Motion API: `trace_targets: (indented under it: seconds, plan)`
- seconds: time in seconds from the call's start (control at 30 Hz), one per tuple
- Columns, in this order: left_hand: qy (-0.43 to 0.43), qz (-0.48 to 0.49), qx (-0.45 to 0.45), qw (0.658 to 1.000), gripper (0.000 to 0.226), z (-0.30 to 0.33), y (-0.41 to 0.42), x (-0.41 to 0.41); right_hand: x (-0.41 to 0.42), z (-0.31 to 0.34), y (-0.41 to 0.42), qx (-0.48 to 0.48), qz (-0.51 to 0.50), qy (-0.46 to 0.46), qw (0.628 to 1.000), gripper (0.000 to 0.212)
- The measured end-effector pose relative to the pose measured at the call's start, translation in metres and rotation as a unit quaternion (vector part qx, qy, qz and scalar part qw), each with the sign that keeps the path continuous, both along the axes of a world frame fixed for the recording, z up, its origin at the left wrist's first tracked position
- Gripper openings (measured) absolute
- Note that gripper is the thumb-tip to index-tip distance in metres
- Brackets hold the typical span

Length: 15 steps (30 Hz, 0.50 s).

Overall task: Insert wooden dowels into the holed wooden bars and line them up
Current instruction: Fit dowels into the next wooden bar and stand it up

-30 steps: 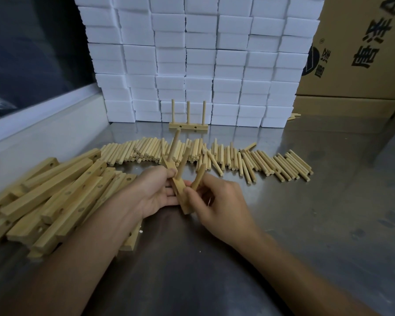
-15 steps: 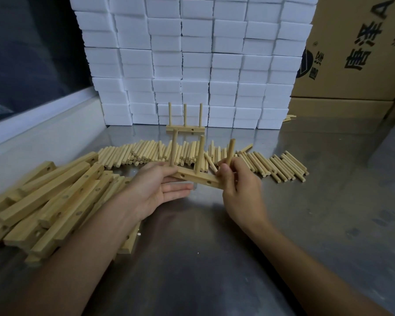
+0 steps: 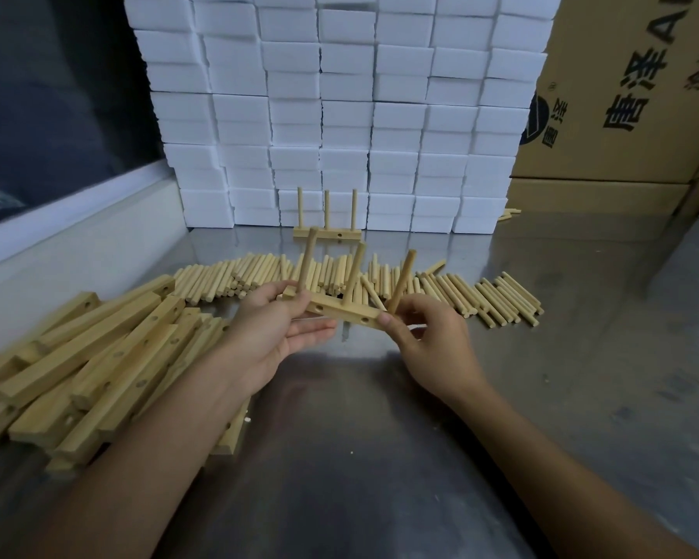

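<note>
Two hands hold one holed bar (image 3: 342,312) at mid-frame, raised off the metal table (image 3: 380,457). Left hand (image 3: 275,336) supports the bar's left end, thumb on top, fingers mostly straight beneath. Right hand (image 3: 428,336) pinches the bar's right end by the base of the third dowel (image 3: 401,282), which leans right and looks not fully seated. Other two dowels in this bar stand closer to upright. Behind, centre frame, one finished bar (image 3: 327,234) with three upright dowels stands on the table before the white block stack (image 3: 340,115). Loose dowels (image 3: 440,292) lie in a row across the middle; empty bars (image 3: 97,357) piled at left. Progress: one unit done, second nearly done, most of the stock untouched. Cardboard box (image 3: 622,94) upper right.
</note>
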<state>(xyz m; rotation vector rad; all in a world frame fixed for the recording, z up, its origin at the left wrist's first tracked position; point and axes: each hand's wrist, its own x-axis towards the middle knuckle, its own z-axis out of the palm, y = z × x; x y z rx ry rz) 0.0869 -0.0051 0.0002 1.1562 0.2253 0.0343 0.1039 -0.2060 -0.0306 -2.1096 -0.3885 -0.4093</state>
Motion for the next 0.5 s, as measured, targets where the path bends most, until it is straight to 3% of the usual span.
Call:
trace_targets:
  seconds: [0.2, 0.5]
  plan:
    - [0.013, -0.003, 0.035, 0.999, 0.035, 0.001, -0.002, -0.002, 0.001, 0.001, -0.001, 0.002, -0.021, -0.016, 1.000, 0.014]
    - [-0.018, 0.056, 0.122, 0.991, 0.021, -0.001, -0.001, -0.001, 0.014, 0.006, -0.010, 0.027, -0.076, -0.032, 0.996, 0.011]
